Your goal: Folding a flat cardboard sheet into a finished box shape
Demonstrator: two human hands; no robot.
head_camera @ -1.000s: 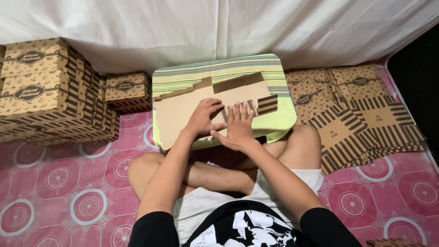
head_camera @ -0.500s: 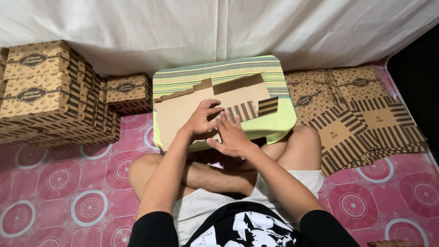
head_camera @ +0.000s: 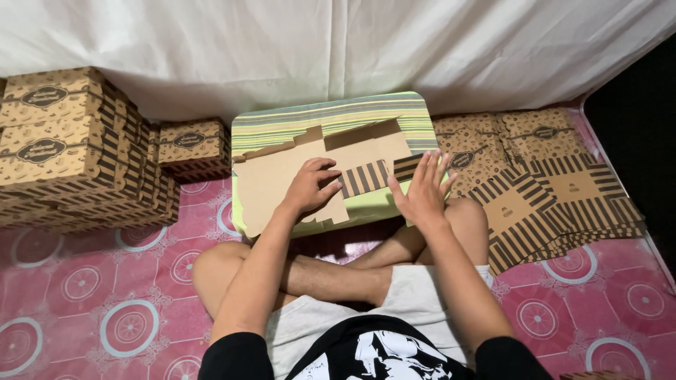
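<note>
Folding a flat box blank on the striped lap table

Head view: the cardboard blank [head_camera: 296, 176] is lying on the green striped table [head_camera: 331, 112]. The left hand [head_camera: 310, 186] is pressing down on it, fingers curled, gripping nothing. The right hand [head_camera: 422, 186], which overlapped the left a second ago, is now spreading open-palmed on the blank's right striped flap [head_camera: 405, 167]; the crease is being worked rightward.

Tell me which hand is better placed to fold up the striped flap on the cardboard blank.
Likely the right hand: its open fingers lie at the striped flap, while the left hand presses the cardboard blank flat.
</note>
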